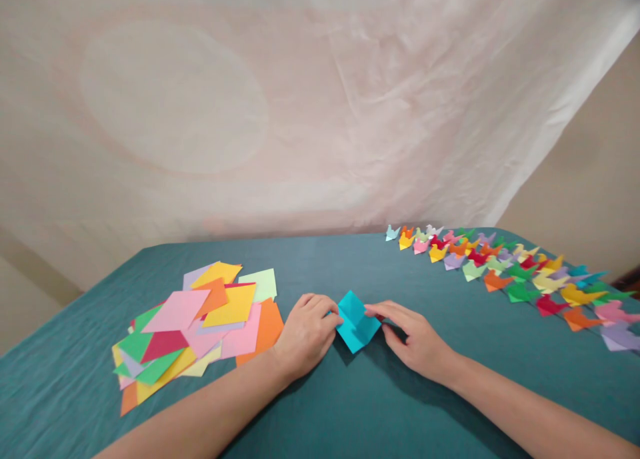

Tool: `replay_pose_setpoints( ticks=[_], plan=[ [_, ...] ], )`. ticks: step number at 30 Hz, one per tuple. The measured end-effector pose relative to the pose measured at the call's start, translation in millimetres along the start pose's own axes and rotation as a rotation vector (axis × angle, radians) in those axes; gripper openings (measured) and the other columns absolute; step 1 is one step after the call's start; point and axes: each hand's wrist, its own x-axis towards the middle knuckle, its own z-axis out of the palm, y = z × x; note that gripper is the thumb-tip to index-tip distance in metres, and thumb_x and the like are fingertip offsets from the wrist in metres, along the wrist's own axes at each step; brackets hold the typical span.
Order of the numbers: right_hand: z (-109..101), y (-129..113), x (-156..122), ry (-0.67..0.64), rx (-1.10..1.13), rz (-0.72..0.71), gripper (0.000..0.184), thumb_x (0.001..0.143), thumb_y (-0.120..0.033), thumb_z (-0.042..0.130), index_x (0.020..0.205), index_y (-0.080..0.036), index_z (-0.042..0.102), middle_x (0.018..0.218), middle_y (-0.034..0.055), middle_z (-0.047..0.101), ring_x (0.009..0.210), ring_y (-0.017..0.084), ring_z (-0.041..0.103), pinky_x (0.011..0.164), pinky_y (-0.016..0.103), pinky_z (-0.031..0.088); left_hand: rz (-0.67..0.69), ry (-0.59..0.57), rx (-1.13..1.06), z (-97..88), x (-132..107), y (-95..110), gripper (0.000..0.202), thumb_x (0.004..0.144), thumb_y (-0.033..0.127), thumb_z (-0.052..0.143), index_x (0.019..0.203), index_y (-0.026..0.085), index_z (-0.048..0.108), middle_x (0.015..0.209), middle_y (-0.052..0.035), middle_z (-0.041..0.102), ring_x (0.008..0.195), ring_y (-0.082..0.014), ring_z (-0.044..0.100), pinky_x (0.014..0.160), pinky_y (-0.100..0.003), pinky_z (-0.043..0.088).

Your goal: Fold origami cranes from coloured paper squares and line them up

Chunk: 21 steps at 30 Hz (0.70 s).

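Left hand (307,334) pinches the blue paper (356,329) at its fingertips; right hand (419,342) touches the paper's other side, whether gripping I cannot tell. Sheets (231,306) lie left of the left hand, birds (523,292) beyond and right of the right.

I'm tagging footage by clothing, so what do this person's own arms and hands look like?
The left hand and right hand wear no gloves. Both forearms are bare as far as they show, with no sleeves, watch or bracelet. I see no ring, though some parts are hidden.
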Motion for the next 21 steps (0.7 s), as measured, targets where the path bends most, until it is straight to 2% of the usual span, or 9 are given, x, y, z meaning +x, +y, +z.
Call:
replay_pose_setpoints(
  ticks=[5, 13, 17, 21],
  plan=[
    [0.3, 2.3, 0.3, -0.01, -0.014, 0.03, 0.037, 0.083, -0.012, 0.046, 0.118, -0.023, 0.051, 0.11, 0.0061, 0.06, 0.1, 0.017, 0.057, 0.089, 0.033, 0.047, 0.023, -0.054, -0.023, -3.1, -0.2, 6.7, 0.02, 0.087, 0.023, 0.048, 0.104, 0.022, 0.059, 0.102, -0.0046, 0.059, 0.098, -0.0204, 0.052, 0.088, -0.038, 0.037],
    [-0.8, 3.7, -0.5, -0.005, -0.028, 0.023, 0.042, 0.082, -0.008, 0.046, 0.12, -0.025, 0.049, 0.099, 0.0046, 0.06, 0.092, 0.016, 0.057, 0.083, 0.031, 0.047, 0.013, -0.081, -0.043, 5.9, -3.3, 1.3, 0.018, 0.087, 0.021, 0.048, 0.1, 0.023, 0.061, 0.097, -0.0025, 0.063, 0.091, -0.0193, 0.056, 0.079, -0.034, 0.042],
    [-1.7, 1.9, -0.1, 0.005, -0.035, -0.004, 0.037, 0.082, -0.008, 0.048, 0.116, -0.024, 0.053, 0.095, 0.005, 0.06, 0.088, 0.017, 0.056, 0.078, 0.031, 0.047, 0.013, -0.062, -0.075, 5.8, -3.7, 1.6, 0.018, 0.087, 0.022, 0.048, 0.099, 0.022, 0.062, 0.095, -0.0026, 0.064, 0.09, -0.019, 0.057, 0.079, -0.033, 0.043],
    [-3.4, 0.1, 1.6, 0.005, -0.1, -0.06, 0.024, 0.083, -0.012, 0.051, 0.102, -0.023, 0.061, 0.089, 0.0047, 0.061, 0.083, 0.017, 0.055, 0.074, 0.032, 0.045, 0.002, -0.047, -0.102, 4.2, -3.2, 3.9, 0.018, 0.088, 0.026, 0.048, 0.097, 0.02, 0.062, 0.095, -0.0033, 0.065, 0.088, -0.0187, 0.058, 0.079, -0.033, 0.044]
  ],
)
